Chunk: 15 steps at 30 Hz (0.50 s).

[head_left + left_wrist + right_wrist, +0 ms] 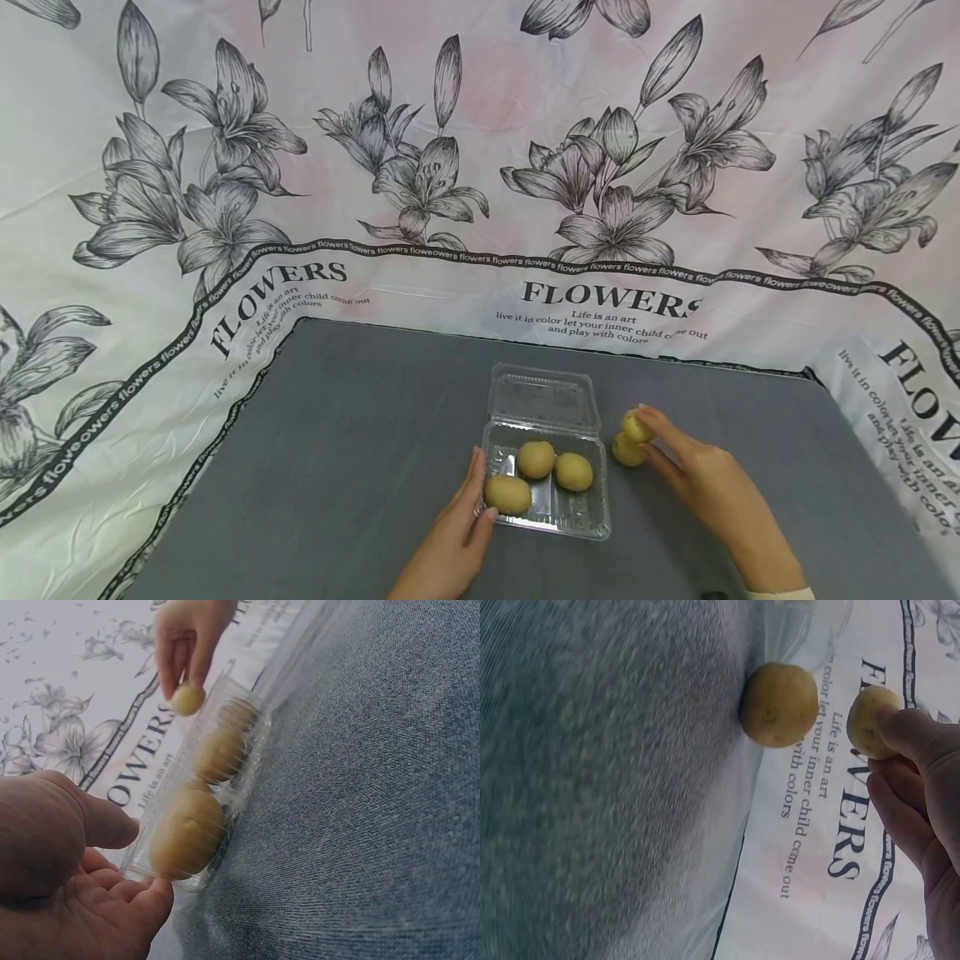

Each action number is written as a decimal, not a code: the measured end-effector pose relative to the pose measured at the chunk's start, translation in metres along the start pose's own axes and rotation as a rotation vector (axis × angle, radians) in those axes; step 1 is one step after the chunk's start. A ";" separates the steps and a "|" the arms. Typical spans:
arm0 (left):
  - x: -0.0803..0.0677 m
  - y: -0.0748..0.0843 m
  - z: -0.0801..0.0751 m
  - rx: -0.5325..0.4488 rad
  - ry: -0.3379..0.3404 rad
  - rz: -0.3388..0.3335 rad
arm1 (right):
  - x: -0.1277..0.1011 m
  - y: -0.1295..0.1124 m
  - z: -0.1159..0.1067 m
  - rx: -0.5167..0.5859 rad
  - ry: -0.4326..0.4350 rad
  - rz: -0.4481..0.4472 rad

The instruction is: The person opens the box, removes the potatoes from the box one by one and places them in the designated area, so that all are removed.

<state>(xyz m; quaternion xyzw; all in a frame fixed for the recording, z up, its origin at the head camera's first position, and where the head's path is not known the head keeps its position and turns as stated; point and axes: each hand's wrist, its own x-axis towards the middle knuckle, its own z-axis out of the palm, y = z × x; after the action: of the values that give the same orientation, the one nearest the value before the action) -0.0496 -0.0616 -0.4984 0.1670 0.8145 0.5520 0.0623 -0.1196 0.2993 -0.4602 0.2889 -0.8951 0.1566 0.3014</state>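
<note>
A clear plastic clamshell container [558,523] lies with its lid [542,398] folded back. Inside are three yellow-brown potatoes [536,459], one near the front left corner and two farther in. My left hand [448,537] holds the container at its left side and front corner, thumb and fingers at the wall. To the right of the container, my right hand [708,479] pinches a small potato [871,722] between thumb and fingers. Another loose potato [778,705] sits on the table just below the held one, which partly overlaps it in the head view.
The dark grey tabletop [360,450] extends on both sides of the container. A white floral sheet [442,292] with printed lettering borders the table at the back and sides. A small dark object [714,595] shows at the front edge, near the right sleeve.
</note>
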 end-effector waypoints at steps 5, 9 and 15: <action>0.001 0.000 -0.001 0.005 -0.008 0.006 | -0.004 0.004 -0.003 -0.009 0.007 0.007; 0.001 0.001 -0.001 0.005 -0.016 0.006 | -0.007 0.007 -0.004 -0.017 -0.002 0.020; 0.001 0.001 -0.001 0.005 -0.012 0.010 | -0.011 0.011 -0.008 -0.010 -0.010 0.040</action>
<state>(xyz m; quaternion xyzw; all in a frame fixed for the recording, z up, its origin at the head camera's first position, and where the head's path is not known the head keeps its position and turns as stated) -0.0504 -0.0621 -0.4967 0.1744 0.8147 0.5494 0.0640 -0.1152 0.3161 -0.4625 0.2702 -0.9029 0.1568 0.2952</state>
